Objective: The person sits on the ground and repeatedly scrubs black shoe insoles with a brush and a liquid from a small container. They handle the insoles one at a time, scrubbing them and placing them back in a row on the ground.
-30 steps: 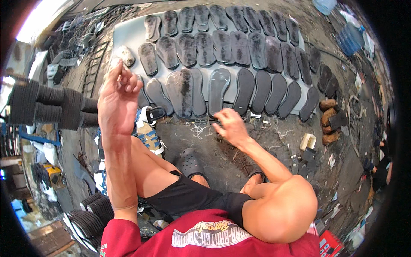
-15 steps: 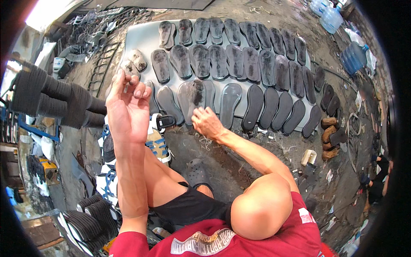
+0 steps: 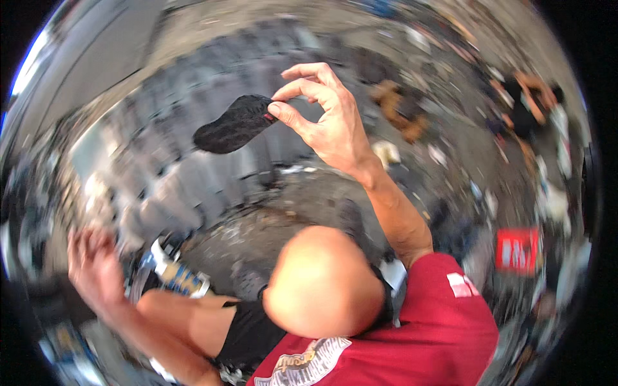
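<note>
A black, fuzzy-looking shoe insole (image 3: 232, 125) with a small red mark near one end hangs in the air. My right hand (image 3: 331, 122) pinches that marked end between thumb and fingertips. Below and behind it, rows of dark insoles (image 3: 193, 183) lie on a pale grey sheet (image 3: 90, 153), smeared by motion. My left hand (image 3: 96, 267) is raised at the left, blurred, its fingers apart and nothing visible in them. Close to it is a white, blue and tan sandal (image 3: 177, 270) by my leg.
Brown shoe-shaped blocks (image 3: 399, 110) lie right of the sheet. Another person (image 3: 526, 106) sits at the far right. A red object (image 3: 517, 250) is at the right, with scraps scattered around. My clog (image 3: 248, 280) rests on the dirty ground.
My right hand has lifted an insole from near the front row and moved up and right. The left hand has dropped toward the lower left. The view has swung right.
</note>
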Available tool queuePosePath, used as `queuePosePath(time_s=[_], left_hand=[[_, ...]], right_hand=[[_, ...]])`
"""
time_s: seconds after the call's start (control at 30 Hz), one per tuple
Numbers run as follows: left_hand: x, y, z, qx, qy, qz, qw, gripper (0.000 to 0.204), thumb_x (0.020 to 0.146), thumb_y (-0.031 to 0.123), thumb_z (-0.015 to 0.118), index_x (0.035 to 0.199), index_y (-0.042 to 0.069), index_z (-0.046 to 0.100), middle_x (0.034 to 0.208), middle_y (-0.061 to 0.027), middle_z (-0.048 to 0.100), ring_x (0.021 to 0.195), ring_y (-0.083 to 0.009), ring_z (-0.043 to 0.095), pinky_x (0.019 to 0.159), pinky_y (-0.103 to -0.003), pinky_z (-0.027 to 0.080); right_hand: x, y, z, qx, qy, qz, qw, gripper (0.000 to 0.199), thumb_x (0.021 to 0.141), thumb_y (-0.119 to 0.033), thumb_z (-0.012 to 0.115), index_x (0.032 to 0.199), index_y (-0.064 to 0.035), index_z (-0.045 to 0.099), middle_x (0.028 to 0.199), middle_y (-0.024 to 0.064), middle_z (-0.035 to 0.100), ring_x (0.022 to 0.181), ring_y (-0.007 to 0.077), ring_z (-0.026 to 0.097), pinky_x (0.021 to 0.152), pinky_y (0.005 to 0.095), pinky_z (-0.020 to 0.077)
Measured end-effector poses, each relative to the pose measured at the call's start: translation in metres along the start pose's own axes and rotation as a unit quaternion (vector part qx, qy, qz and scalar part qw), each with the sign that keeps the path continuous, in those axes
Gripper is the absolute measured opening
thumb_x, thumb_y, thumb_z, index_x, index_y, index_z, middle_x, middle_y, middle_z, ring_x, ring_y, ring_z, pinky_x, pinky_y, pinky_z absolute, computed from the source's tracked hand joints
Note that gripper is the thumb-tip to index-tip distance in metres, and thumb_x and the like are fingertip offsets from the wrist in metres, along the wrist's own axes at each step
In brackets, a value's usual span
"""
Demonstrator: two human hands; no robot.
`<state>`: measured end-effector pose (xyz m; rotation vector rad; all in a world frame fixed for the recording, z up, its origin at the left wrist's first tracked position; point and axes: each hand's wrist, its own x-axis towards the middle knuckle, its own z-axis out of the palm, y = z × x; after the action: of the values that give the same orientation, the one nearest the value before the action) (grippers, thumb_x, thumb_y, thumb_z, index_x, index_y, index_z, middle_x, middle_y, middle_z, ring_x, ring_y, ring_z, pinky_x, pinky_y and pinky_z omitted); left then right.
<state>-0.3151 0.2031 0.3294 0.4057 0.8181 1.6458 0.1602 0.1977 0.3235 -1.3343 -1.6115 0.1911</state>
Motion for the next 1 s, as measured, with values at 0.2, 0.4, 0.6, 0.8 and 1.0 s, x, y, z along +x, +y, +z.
queuePosePath(time_s=[0.2,0.4,0.6,0.8,1.0], left_hand=[[-0.005,-0.004,0.027,0.026,-0.062,-0.087,0.994,0.018,0.116,0.010,0.051,0.102,-0.002,0.049,0.093,-0.0077,0.042,0.080,-0.0199,0.037,0.079,-0.038,0.040],[0.014,-0.052,0.052,0.068,-0.154,-0.175,0.970,0.022,0.116,0.014,0.054,0.100,0.001,0.048,0.091,-0.0062,0.041,0.078,-0.0180,0.037,0.076,-0.035,0.040],[0.007,-0.056,0.066,0.116,-0.125,-0.171,0.970,0.029,0.117,0.014,0.051,0.091,0.003,0.046,0.085,-0.0053,0.043,0.072,-0.0167,0.038,0.074,-0.035,0.041],[0.021,-0.068,0.050,0.127,-0.172,-0.200,0.956,0.030,0.118,0.014,0.049,0.090,0.003,0.046,0.083,-0.0061,0.045,0.069,-0.0169,0.039,0.074,-0.034,0.041],[0.008,-0.052,0.037,0.110,-0.123,-0.159,0.973,0.021,0.116,0.019,0.054,0.105,0.001,0.058,0.096,-0.0077,0.057,0.076,-0.0174,0.045,0.077,-0.035,0.043]], right_hand=[[-0.089,0.003,-0.221,-0.242,-0.017,0.100,0.965,0.017,0.095,-0.024,0.084,0.103,-0.0092,0.082,0.133,0.0065,0.072,0.118,0.0199,0.067,0.096,0.0351,0.0522],[-0.254,0.057,-0.363,-0.507,-0.003,0.181,0.843,0.018,0.096,-0.024,0.079,0.104,-0.0086,0.078,0.139,0.0152,0.067,0.123,0.0382,0.067,0.103,0.0480,0.0533],[-0.434,0.035,-0.324,-0.632,0.025,0.247,0.735,0.021,0.093,-0.012,0.079,0.114,-0.0094,0.076,0.139,0.0141,0.065,0.123,0.0357,0.064,0.103,0.0499,0.0478],[-0.648,-0.003,-0.198,-0.530,-0.032,0.489,0.692,0.026,0.089,-0.021,0.083,0.115,-0.0149,0.079,0.141,0.0138,0.060,0.128,0.0374,0.059,0.108,0.0523,0.0440],[-0.653,0.043,-0.186,-0.416,0.185,0.552,0.699,0.023,0.094,-0.026,0.083,0.105,-0.0070,0.079,0.129,0.0179,0.063,0.125,0.0386,0.060,0.108,0.0496,0.0457]])
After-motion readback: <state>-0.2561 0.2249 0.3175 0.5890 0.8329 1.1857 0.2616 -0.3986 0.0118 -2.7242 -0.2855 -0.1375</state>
